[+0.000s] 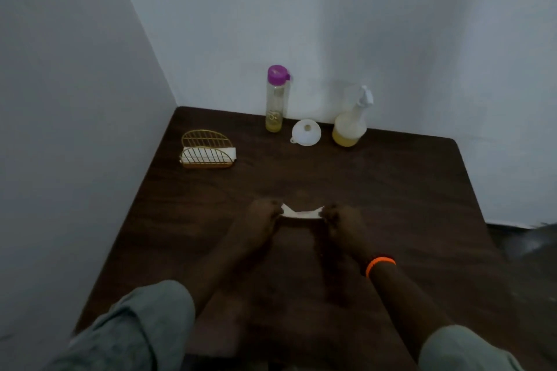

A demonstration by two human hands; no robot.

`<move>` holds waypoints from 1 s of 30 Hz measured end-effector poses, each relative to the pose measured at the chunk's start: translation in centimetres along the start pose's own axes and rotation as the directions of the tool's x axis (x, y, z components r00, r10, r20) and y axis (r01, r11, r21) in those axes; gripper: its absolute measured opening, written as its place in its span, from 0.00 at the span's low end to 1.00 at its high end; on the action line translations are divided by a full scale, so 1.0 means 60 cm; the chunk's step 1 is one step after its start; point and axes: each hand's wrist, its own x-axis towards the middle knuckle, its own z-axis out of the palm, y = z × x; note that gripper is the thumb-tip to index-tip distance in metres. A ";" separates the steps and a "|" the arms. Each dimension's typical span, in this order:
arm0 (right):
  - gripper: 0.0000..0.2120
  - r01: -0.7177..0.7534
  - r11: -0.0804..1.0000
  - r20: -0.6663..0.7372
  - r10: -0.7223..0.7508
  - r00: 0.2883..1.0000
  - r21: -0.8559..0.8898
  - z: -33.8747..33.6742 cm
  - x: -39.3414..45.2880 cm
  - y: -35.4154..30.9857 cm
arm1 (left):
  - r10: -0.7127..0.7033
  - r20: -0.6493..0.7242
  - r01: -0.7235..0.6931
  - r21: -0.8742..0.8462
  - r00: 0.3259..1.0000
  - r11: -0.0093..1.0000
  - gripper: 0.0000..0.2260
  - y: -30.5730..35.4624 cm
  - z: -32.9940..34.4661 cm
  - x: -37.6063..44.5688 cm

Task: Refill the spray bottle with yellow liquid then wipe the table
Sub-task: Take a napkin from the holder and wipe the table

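a white tissue [301,213] is pinched at its ends by left hand [262,214] and right hand [342,217], mid tabletop [407,190]. spray bottle [351,120] with yellow liquid stands at 1 o'clock, funnel [306,132] and bottle [275,99] at 12, holder [206,149] at 10.

Dark brown wood-grain table [391,190] — gold wire holder [206,147], purple-capped bottle [276,99], white funnel [306,132], orange wristband [380,263].

One head-worn camera looks forward and down, close over the table [391,190], facing the wall corner.
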 end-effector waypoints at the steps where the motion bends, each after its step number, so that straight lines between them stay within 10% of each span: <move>1: 0.16 -0.025 0.999 0.061 0.027 0.998 -0.034 0.001 -0.013 0.004 | -0.011 0.032 0.011 0.024 0.999 1.000 0.12 0.007 0.011 -0.009; 19: 0.42 0.110 0.954 0.215 -0.050 0.975 -0.278 0.128 -0.036 -0.087 | -0.165 -0.035 0.168 0.290 0.986 0.942 0.26 -0.056 0.030 -0.119; 30: 0.31 0.402 0.871 0.334 -0.304 0.892 -0.283 0.182 -0.056 -0.147 | -0.197 0.038 0.180 0.268 0.980 0.946 0.31 -0.104 0.021 -0.156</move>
